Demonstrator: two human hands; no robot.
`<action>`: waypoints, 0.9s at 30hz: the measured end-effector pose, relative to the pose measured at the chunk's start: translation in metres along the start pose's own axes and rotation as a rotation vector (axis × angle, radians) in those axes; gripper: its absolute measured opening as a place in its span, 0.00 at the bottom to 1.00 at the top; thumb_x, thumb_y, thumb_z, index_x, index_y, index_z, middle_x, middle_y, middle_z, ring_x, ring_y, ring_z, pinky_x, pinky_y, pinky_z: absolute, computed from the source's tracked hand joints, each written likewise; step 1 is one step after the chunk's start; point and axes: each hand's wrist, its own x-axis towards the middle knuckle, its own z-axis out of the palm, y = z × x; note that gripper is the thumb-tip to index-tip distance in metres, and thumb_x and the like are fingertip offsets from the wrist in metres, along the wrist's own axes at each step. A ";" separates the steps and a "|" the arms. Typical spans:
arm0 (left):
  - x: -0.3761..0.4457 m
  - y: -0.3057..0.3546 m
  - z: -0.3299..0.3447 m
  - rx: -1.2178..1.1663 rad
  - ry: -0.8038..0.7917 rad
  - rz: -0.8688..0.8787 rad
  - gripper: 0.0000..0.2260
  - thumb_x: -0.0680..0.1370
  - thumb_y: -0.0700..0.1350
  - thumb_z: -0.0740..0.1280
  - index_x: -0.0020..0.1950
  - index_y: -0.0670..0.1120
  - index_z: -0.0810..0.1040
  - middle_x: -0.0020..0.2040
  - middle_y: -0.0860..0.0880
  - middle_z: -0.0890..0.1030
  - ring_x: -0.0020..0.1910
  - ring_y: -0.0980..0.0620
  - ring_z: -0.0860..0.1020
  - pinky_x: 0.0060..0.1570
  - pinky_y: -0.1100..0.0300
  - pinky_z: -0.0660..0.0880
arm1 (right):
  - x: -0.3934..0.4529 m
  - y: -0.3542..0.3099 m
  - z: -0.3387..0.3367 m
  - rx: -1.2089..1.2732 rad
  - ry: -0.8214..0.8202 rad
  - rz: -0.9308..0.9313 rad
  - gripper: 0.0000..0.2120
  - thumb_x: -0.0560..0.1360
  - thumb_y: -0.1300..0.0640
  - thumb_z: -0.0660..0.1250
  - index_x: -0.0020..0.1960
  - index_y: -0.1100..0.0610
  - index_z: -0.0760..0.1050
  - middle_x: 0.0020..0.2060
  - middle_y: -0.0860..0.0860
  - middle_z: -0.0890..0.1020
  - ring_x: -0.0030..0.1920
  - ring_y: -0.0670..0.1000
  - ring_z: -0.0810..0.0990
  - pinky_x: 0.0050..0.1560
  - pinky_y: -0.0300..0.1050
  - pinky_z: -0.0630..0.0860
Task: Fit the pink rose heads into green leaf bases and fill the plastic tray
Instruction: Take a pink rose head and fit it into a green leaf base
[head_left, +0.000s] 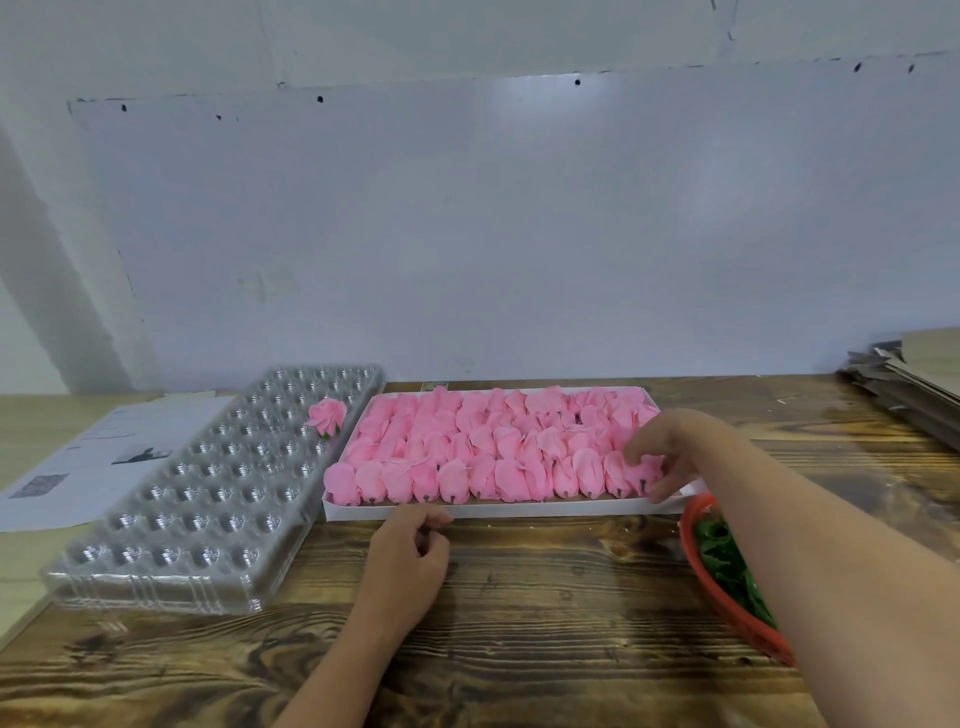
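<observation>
A white shallow box (498, 510) in the middle of the table holds several rows of pink rose heads (483, 447). My right hand (662, 447) reaches over its front right corner and pinches a rose head (640, 474) there. My left hand (410, 556) rests on the table in front of the box with fingers loosely curled and nothing in it. To the left lies the clear plastic tray (208, 499) with many hollow cells; one finished rose (326, 415) sits near its far right edge. A red basket (698, 551) of green leaf bases (727, 566) lies under my right forearm.
Printed paper sheets (98, 462) lie left of the tray. A pile of cardboard (914, 384) is stacked at the far right by the wall. Bare wooden table (545, 623) stretches in front of the box.
</observation>
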 end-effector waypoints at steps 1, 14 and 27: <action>0.000 0.000 0.000 -0.001 0.002 0.002 0.15 0.77 0.33 0.68 0.52 0.53 0.80 0.48 0.57 0.80 0.47 0.65 0.76 0.44 0.74 0.72 | 0.001 0.000 0.001 0.011 0.000 -0.004 0.35 0.77 0.66 0.67 0.79 0.62 0.55 0.69 0.68 0.69 0.41 0.60 0.85 0.47 0.52 0.84; 0.000 0.002 0.000 0.005 -0.003 0.002 0.15 0.77 0.33 0.68 0.53 0.53 0.80 0.48 0.56 0.80 0.47 0.65 0.76 0.45 0.74 0.72 | 0.002 0.002 -0.001 -0.077 0.038 -0.026 0.34 0.75 0.66 0.70 0.76 0.62 0.59 0.67 0.65 0.71 0.43 0.58 0.82 0.50 0.49 0.83; 0.000 0.000 0.001 -0.012 -0.005 -0.007 0.15 0.77 0.33 0.68 0.52 0.54 0.80 0.48 0.55 0.81 0.47 0.64 0.76 0.45 0.74 0.72 | -0.004 0.003 -0.003 -0.027 0.016 -0.017 0.29 0.74 0.65 0.71 0.72 0.62 0.64 0.56 0.63 0.75 0.47 0.58 0.83 0.51 0.50 0.83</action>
